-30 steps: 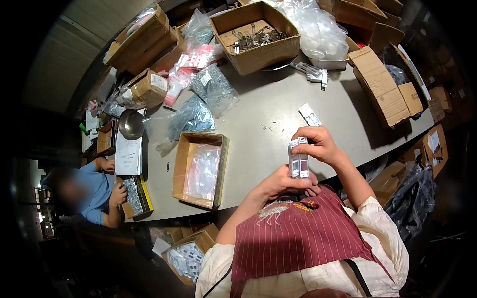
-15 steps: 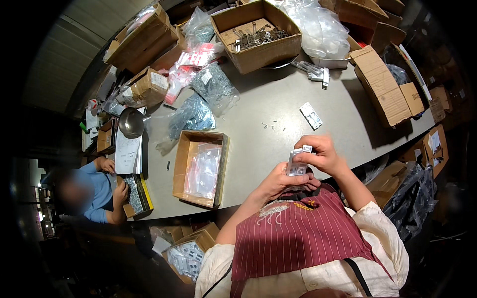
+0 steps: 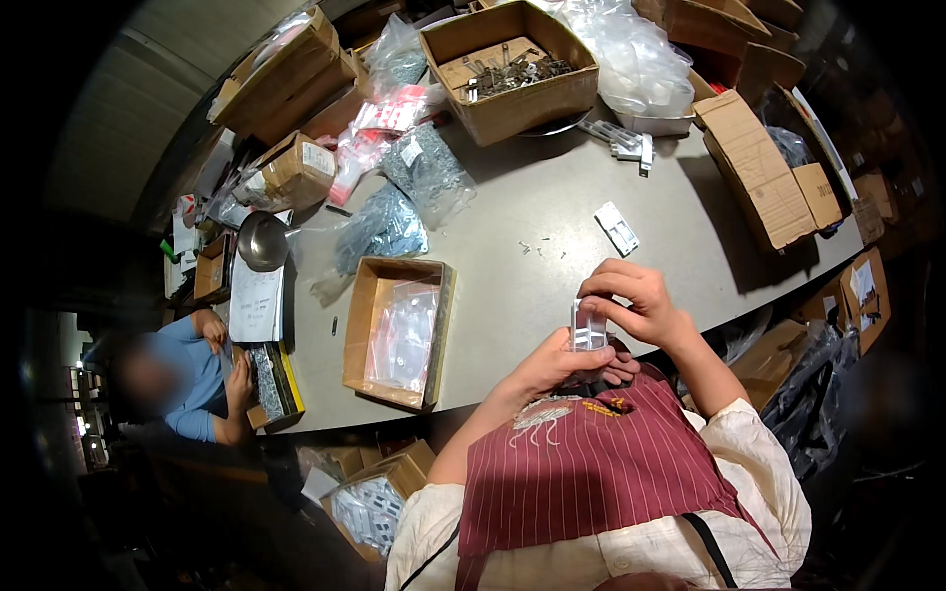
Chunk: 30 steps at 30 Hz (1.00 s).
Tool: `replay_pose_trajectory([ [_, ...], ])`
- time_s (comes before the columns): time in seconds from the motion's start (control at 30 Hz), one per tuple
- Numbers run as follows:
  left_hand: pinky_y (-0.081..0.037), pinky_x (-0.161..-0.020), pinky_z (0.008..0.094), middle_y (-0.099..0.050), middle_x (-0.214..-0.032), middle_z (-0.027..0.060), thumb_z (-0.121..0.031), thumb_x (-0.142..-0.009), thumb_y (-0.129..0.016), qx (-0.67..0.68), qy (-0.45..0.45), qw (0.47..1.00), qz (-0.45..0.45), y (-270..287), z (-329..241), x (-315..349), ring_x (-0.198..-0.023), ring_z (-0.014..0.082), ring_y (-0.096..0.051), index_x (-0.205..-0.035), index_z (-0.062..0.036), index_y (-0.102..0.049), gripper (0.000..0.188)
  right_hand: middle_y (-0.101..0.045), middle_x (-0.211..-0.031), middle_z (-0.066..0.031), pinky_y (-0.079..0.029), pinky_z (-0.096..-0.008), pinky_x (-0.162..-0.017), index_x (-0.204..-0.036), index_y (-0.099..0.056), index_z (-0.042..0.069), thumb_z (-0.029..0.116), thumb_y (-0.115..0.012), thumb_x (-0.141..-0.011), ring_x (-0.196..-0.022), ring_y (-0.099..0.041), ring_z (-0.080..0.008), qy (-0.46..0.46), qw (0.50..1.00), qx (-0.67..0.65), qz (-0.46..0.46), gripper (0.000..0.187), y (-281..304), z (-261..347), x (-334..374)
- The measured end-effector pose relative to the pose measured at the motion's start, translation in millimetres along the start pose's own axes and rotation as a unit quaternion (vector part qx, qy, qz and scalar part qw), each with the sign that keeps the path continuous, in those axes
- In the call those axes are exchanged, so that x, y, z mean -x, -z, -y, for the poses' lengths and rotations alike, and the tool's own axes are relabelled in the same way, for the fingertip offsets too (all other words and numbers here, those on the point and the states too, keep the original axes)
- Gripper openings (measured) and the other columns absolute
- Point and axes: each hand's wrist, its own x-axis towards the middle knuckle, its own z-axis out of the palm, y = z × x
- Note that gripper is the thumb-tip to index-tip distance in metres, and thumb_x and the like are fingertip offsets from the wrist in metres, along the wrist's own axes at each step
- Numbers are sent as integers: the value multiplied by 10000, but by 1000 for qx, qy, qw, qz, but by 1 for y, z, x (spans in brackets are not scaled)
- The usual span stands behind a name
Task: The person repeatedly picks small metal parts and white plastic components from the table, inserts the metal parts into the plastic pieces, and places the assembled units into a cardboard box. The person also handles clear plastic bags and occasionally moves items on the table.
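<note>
an open brown cardboard box (image 3: 397, 330) sits at centre frame, clear plastic bags inside. a larger open box (image 3: 512, 69) of metal parts stands at upper centre. closed brown cartons (image 3: 754, 167) lie at upper right. a small box with a white label (image 3: 296, 169) rests at upper left, beside red-and-white packets (image 3: 370, 133).

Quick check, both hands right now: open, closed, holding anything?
Left hand: closed around the lower part of the small clear plastic piece.
Right hand: fingers pinched on the top of the same piece.
</note>
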Motion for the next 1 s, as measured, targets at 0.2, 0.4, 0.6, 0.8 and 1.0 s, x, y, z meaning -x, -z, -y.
replay_pose_trajectory([
  [0.2,-565,-847,282,-682,-1104,74,-72,-938,-704,-54,-87,994,-46,27,16,-5,-969,128,-678,-1222,30,-617,314,-722,-886,-67,-519,-362,-796,-962,-765,44,82,-701,-870,-928,-656,-233,54,996,52,54,118,-9,8,8],
  [0.4,-538,-896,280,-674,-1113,66,-34,-893,-700,-38,-101,992,-72,20,-3,-1,-1019,134,-657,-1212,35,-620,336,-725,-1155,-117,-432,-490,-1087,-1072,-792,43,177,-705,-859,-1279,-556,-356,70,992,30,104,266,7,15,1],
  [0.6,-530,-924,290,-665,-1124,63,-28,-867,-691,-56,-82,994,-37,22,-14,7,-1042,141,-642,-1223,44,-611,372,-707,-1219,-150,-401,-533,-1121,-1053,-788,29,176,-758,-827,-1265,-575,-358,109,985,34,130,271,10,21,-9],
  [0.8,-508,-873,258,-658,-1089,21,-110,-954,-685,-99,-144,983,-60,28,-23,21,-984,104,-617,-1288,28,-618,367,-702,-1173,-140,-484,-460,-1042,-967,-732,20,49,-711,-853,-1125,-651,-320,76,996,3,56,120,-3,12,-7],
  [1.0,-532,-766,264,-703,-885,33,-163,-998,-674,-201,-208,929,-231,35,9,11,-839,72,-628,-1284,13,-677,336,-670,-1145,-152,-545,-395,-879,-993,-641,0,53,-673,-902,-1054,-667,-339,-13,998,14,62,110,-14,18,-13],
])
